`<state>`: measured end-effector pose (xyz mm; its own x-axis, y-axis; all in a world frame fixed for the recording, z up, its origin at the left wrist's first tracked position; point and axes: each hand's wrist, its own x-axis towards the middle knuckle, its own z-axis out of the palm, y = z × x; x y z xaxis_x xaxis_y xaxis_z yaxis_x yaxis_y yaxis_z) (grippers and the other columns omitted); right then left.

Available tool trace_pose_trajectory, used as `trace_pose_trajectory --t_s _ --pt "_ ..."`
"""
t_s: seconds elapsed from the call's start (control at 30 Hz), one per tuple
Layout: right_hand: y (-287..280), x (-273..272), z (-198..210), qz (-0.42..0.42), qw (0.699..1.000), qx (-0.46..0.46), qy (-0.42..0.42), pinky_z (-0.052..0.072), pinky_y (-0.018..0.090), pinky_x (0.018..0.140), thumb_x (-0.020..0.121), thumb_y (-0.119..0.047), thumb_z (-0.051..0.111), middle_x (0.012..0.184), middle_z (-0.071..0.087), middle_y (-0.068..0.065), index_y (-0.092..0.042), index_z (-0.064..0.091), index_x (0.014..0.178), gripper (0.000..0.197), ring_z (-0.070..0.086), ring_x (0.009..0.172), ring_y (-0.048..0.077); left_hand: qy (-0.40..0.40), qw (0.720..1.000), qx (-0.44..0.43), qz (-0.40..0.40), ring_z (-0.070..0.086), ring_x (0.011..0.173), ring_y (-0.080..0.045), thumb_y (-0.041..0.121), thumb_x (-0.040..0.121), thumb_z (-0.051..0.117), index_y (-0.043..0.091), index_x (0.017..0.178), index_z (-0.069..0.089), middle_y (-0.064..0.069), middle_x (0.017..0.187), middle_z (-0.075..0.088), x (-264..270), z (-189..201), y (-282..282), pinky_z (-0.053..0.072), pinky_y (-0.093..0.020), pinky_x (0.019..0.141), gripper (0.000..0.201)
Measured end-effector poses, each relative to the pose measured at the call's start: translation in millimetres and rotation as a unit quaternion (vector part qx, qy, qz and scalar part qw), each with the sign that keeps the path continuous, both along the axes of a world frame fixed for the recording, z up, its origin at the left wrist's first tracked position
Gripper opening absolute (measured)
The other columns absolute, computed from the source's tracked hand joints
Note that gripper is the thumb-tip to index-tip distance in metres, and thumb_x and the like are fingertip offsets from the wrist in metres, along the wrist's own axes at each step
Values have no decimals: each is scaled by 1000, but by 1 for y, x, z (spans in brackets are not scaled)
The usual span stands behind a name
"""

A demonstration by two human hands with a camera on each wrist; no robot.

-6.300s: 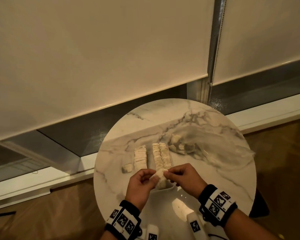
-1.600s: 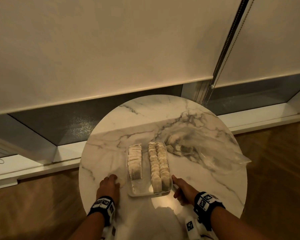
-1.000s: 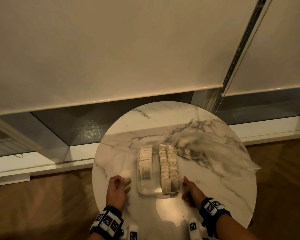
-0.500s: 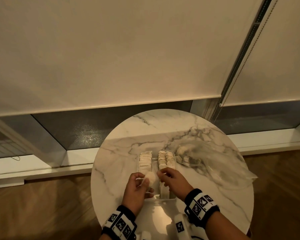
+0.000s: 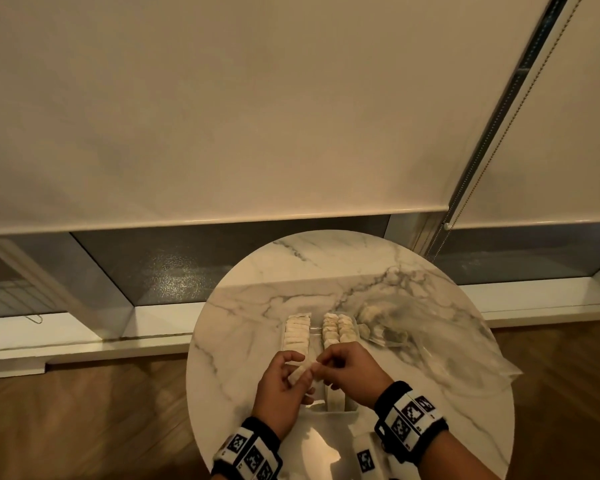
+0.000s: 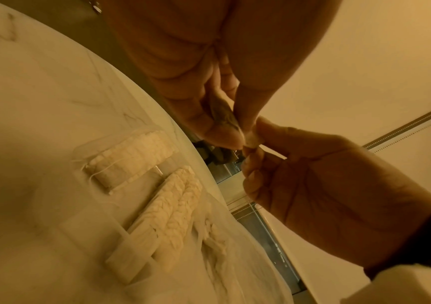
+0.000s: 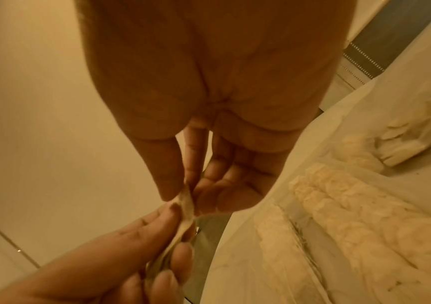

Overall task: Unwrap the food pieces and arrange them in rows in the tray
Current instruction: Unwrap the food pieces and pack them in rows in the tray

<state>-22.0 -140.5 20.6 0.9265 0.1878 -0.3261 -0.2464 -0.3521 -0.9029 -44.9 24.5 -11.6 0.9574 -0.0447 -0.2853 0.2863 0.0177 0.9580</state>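
Note:
A clear tray point(image 5: 315, 336) on the round marble table holds a short left row point(image 5: 297, 336) and a double right row point(image 5: 338, 330) of pale food pieces. Above the tray's near end, my left hand point(image 5: 281, 386) grips a small pale wrapped piece point(image 5: 300, 370). My right hand point(image 5: 347, 367) pinches its wrapper at the right end. In the left wrist view the piece point(image 6: 223, 115) sits between thumb and fingers. The right wrist view shows the wrapper point(image 7: 186, 203) stretched between both hands. My hands hide the near part of the tray.
A crumpled clear plastic bag point(image 5: 447, 337) with a few more pieces point(image 5: 371, 311) lies right of the tray. The table edge point(image 5: 191, 375) is close on my left, with wooden floor below. A window sill and roller blinds stand behind the table.
My left hand picked the loose piece off the table left of the tray and carried it over the tray. My right hand left the tray's side and now pinches the piece's wrapper.

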Motion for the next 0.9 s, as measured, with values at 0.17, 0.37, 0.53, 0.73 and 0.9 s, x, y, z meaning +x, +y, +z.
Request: trace_pose_trajectory --t_s 0.17,0.37,0.53,0.73,0.9 --pt "-3 4 9 37 996 -87 1 49 18 60 90 -24 72 67 67 -7 -16 72 88 9 58 58 0 11 1000 19 -5 69 73 -23 7 90 68 16 106 60 -14 95 69 1 -4 7 54 -31 59 20" --pt "-14 12 42 -33 958 273 82 54 32 62 76 -12 81 78 66 5 -12 67 83 15 65 72 17 23 996 53 61 65 82 -22 20 94 63 21 101 63 1 100 67 3 -9 20 54 -29 62 7" --pt "-17 25 39 -82 984 153 44 53 32 58 84 -1 69 80 69 17 -4 70 86 3 64 68 20 34 996 52 68 67 78 -18 23 97 60 21 98 65 2 98 68 4 -12 31 51 -28 63 6" --pt "-15 22 -22 -83 991 -99 30 58 37 60 91 -10 68 66 68 8 -6 67 84 8 65 59 19 35 992 112 33 67 81 -15 19 91 67 23 93 66 5 95 70 8 -28 41 50 -21 67 5" --pt "-6 29 -36 -59 984 -163 34 57 25 57 90 -14 70 72 70 6 -14 70 82 9 65 59 14 46 972 229 11 62 80 -4 14 88 69 23 98 62 6 98 64 15 -48 52 43 -5 62 14"
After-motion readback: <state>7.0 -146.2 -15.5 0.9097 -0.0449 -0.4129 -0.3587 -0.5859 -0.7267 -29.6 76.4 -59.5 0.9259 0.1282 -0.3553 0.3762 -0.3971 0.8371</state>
